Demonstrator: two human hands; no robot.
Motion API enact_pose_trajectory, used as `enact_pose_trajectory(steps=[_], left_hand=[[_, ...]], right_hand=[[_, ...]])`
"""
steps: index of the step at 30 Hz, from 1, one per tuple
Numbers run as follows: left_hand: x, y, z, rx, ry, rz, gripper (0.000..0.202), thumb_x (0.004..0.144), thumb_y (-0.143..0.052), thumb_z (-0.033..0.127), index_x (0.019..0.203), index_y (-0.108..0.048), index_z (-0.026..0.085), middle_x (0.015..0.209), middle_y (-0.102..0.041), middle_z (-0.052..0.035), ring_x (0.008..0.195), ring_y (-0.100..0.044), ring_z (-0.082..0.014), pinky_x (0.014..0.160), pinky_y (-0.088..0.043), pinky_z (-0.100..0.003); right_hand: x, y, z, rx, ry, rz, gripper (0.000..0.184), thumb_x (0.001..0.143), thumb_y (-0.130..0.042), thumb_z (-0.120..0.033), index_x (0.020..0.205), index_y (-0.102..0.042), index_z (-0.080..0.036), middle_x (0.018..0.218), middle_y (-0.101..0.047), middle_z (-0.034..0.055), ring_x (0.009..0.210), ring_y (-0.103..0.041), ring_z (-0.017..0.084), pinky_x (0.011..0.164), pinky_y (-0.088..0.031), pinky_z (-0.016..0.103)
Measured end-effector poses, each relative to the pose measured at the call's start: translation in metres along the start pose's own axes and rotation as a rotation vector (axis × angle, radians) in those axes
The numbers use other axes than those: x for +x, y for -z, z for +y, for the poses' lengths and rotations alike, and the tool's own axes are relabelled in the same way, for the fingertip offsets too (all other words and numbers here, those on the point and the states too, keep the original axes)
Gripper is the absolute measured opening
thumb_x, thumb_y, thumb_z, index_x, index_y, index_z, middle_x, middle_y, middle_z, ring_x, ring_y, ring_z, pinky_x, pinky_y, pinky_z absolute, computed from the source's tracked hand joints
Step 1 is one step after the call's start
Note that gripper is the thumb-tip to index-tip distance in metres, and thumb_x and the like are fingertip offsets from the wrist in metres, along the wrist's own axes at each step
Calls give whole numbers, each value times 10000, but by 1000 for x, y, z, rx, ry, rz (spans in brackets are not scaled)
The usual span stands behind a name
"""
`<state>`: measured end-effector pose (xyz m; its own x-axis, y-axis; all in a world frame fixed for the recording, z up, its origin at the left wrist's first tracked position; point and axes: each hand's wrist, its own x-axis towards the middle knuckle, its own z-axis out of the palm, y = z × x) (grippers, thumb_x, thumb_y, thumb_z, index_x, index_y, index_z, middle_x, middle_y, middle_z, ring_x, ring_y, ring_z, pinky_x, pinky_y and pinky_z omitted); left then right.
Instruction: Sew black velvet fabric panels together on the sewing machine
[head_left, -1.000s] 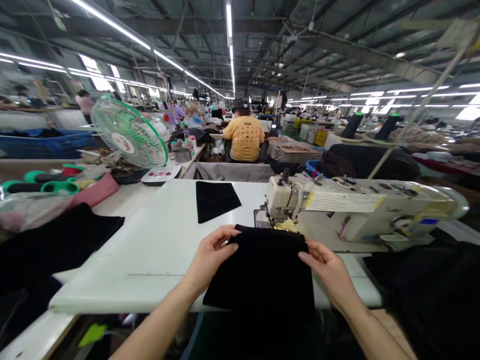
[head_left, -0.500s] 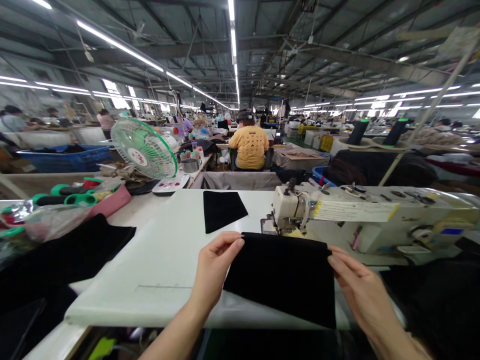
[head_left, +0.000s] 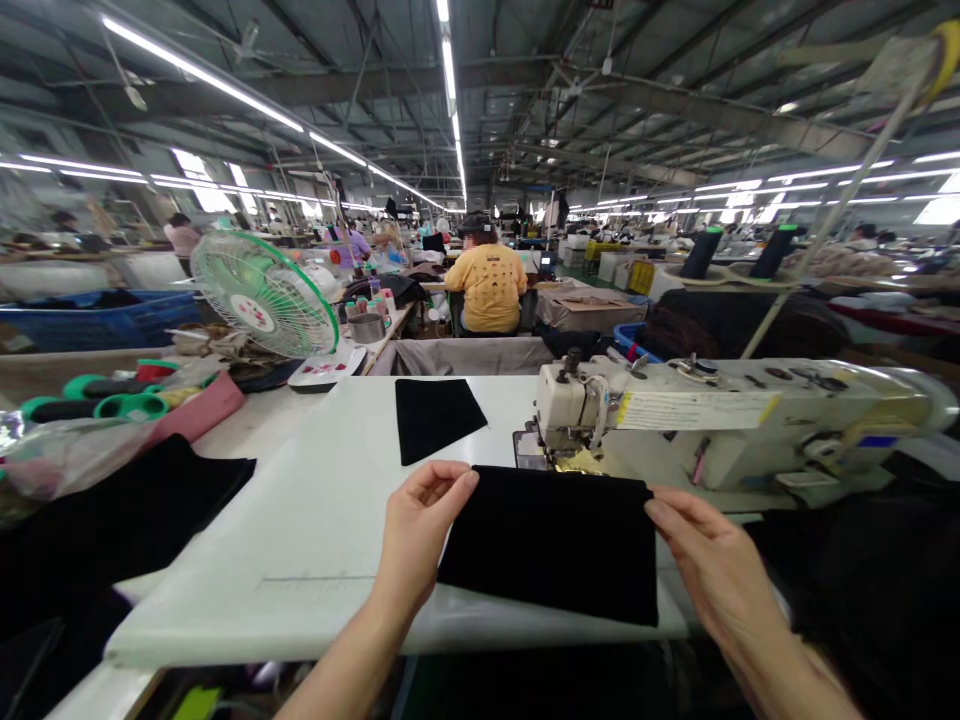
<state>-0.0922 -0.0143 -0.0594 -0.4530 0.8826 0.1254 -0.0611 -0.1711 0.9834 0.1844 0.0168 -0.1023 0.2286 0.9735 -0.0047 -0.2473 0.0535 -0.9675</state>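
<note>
A black fabric piece point(head_left: 555, 545) hangs between my two hands, its top edge folded and stretched taut just in front of the sewing machine point(head_left: 577, 410). My left hand point(head_left: 424, 515) pinches the upper left corner between thumb and fingers. At the upper right corner, my right hand point(head_left: 701, 540) grips the same piece in a like pinch. The fabric covers the near side of the needle area. A second, smaller black fabric piece point(head_left: 437, 418) lies flat on the white table point(head_left: 315, 520), beyond my left hand.
On the left lie a stack of black cloth point(head_left: 150, 510) and green-ended thread spools point(head_left: 131, 405). A fan point(head_left: 262, 300) with a green rim stands behind them. Dark thread cones point(head_left: 772, 250) rise behind the machine. A person in a yellow shirt point(head_left: 491, 285) sits ahead.
My view has turned slightly to the right, so the scene sits further left. The held fabric's lower edge is a little higher. Both hands keep their grip on its corners.
</note>
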Motion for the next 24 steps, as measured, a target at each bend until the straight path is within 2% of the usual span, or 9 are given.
enact_pose_trajectory(steps=[5, 9, 11, 13, 15, 17, 19, 21, 24], left_hand=[[3, 5, -6, -47, 30, 23, 352, 558, -908, 357, 783, -688, 199, 785, -713, 15, 791, -657, -125, 775, -533, -205], [8, 11, -10, -17, 55, 47, 383, 511, -929, 356, 762, -680, 209, 775, -703, 35, 805, -652, -113, 761, -534, -159], [9, 12, -10, 25, 55, 42, 377, 512, -926, 363, 746, -676, 206, 758, -690, 38, 723, -620, -91, 643, -515, -122], [6, 11, -6, 57, 74, 36, 388, 513, -922, 381, 747, -668, 203, 750, -679, 43, 578, -538, -58, 476, -441, -101], [2, 9, -2, 61, 105, 35, 408, 499, -922, 394, 742, -658, 201, 758, -676, 45, 485, -456, -37, 374, -366, -103], [-1, 8, -1, 36, 111, 42, 420, 467, -928, 387, 719, -649, 201, 769, -681, 38, 512, -512, -56, 401, -437, -115], [-3, 10, -2, 26, 103, 43, 419, 444, -931, 372, 710, -653, 207, 768, -687, 29, 601, -608, -101, 516, -552, -158], [-3, 16, -2, 65, 87, 24, 399, 464, -918, 372, 740, -670, 225, 762, -699, 18, 678, -671, -150, 616, -604, -213], [-1, 23, 13, 239, -86, 18, 334, 582, -859, 421, 824, -682, 273, 766, -711, 13, 677, -681, -184, 611, -602, -274]], right_hand=[[-3, -1, -6, -71, 98, -50, 277, 630, -875, -419, 794, -786, -214, 989, -766, 61, 944, -684, 223, 902, -525, 336], [-3, -7, -13, -66, 105, -65, 244, 650, -855, -410, 774, -780, -214, 911, -764, 48, 889, -675, 207, 857, -523, 332], [-3, -10, -16, -43, 90, -56, 254, 641, -857, -410, 779, -776, -213, 848, -754, 32, 829, -656, 185, 810, -517, 315], [-4, -12, -18, -22, 74, -50, 275, 627, -864, -415, 780, -766, -209, 801, -736, 19, 781, -630, 167, 770, -505, 302], [-6, -13, -19, 0, 61, -48, 292, 611, -872, -415, 769, -747, -203, 776, -717, 9, 760, -611, 157, 756, -493, 296], [-7, -14, -21, 20, 56, -52, 300, 608, -873, -408, 756, -719, -197, 760, -696, 1, 750, -597, 150, 749, -483, 289], [-7, -15, -21, 31, 65, -59, 299, 620, -861, -390, 759, -680, -197, 760, -672, -8, 748, -587, 144, 737, -475, 277], [-7, -15, -22, 14, 94, -78, 280, 658, -826, -365, 793, -642, -203, 780, -649, -13, 753, -581, 143, 720, -468, 267], [-17, -17, -23, -102, 203, -166, 195, 737, -725, -289, 853, -585, -216, 806, -611, -17, 759, -577, 145, 712, -469, 267]])
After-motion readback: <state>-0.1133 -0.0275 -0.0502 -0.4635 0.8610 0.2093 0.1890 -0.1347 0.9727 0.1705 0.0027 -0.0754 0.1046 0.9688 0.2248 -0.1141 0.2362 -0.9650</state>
